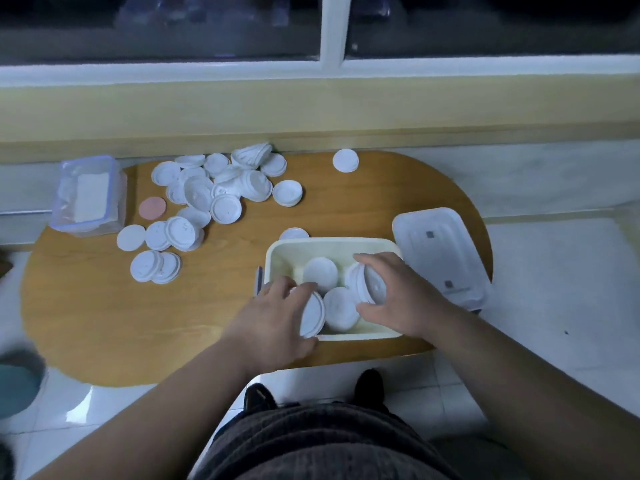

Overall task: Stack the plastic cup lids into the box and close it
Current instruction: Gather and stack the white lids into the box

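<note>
Currently both hands work inside the box [332, 241], which sits on the table [104, 306] close to its near edge. Left hand [273, 317]: fingers and thumb curl around an edge-on lid [313, 315], held upright at the left wall of the box; whether this is one lid or a thin stack cannot be determined. Right hand [394, 296]: fingers above and thumb below clamp a stack [369, 284] of lids turned on its side, at the right end of the box interior. Between the two hands, two flat lids [320, 273] lie in the box, one beyond the other; the nearer one sits just beside the edge-on lid. Just right of the right hand, the cover [440, 251] lies flat on the table beside the box. Beyond the left hand, a spare lid [293, 233] lies just behind the far wall of the box. Farther beyond and to the left of the left hand, loose lids [214, 188] form an overlapping pile, well apart from the box. A pink disc [152, 208] lies at the left edge of that pile, and a clear tub [86, 195] with blue trim stands left of the disc at the table edge. A lone lid [345, 160] lies well beyond the right hand, near the far table edge.
</note>
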